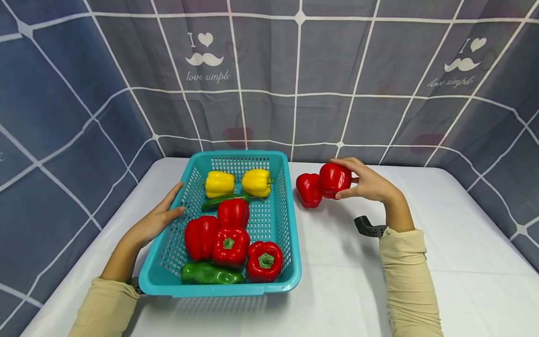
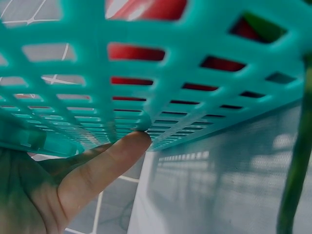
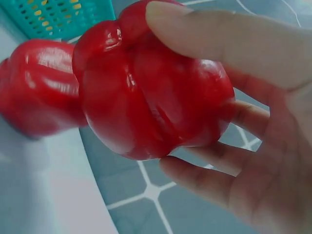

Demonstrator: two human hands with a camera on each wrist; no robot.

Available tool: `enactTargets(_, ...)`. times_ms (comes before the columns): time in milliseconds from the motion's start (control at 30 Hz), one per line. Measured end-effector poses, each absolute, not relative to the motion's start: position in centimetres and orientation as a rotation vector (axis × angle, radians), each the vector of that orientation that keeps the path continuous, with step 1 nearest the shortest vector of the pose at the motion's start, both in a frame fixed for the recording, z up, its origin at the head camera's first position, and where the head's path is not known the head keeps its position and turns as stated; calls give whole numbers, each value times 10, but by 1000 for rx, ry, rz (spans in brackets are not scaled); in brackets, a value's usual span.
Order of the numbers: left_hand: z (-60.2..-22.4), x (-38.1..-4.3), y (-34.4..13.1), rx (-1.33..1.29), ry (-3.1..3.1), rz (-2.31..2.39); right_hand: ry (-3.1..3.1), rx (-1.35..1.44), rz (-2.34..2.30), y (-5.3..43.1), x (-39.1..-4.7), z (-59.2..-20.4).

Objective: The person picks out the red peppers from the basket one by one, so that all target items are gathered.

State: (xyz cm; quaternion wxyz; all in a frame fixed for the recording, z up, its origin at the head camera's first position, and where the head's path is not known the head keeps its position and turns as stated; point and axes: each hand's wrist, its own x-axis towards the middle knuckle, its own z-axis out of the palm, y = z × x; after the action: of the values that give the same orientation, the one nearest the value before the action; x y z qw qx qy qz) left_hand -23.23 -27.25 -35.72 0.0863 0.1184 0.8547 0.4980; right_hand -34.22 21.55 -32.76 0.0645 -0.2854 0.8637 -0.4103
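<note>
My right hand (image 1: 370, 182) grips a glossy red bell pepper (image 1: 335, 179), thumb on the near side and fingers round the far side. The right wrist view shows the same pepper (image 3: 156, 92) held between thumb and fingers, off the table. Just left of it, a second red bell pepper (image 1: 309, 191) sits on the white table. My left hand (image 1: 153, 222) rests against the left side of a turquoise plastic basket (image 1: 294, 243), its fingers straight. In the left wrist view the thumb (image 2: 105, 170) lies along the outside of the perforated wall.
Inside the basket are several red bell peppers (image 1: 230, 246), two yellow bell peppers (image 1: 257, 182), a dark green long vegetable (image 1: 225, 200) and a green pepper (image 1: 212, 274) at the front. Grey-blue checked cloth (image 1: 269, 117) walls off the table's (image 1: 337, 290) back and sides.
</note>
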Motion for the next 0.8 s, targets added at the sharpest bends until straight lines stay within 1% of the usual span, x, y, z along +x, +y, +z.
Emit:
enactTargets(267,-358,-233,-274,356,2546,1486,2660,-756,-1247,227,-352,-337)
enactTargets(600,-359,-234,-275,355,2549,1489,2672,-748,-1170,234,-366,-358)
enactTargets(800,-358,-233,-274,352,2541,1496,2702,-726,-1107,232,-368,-364)
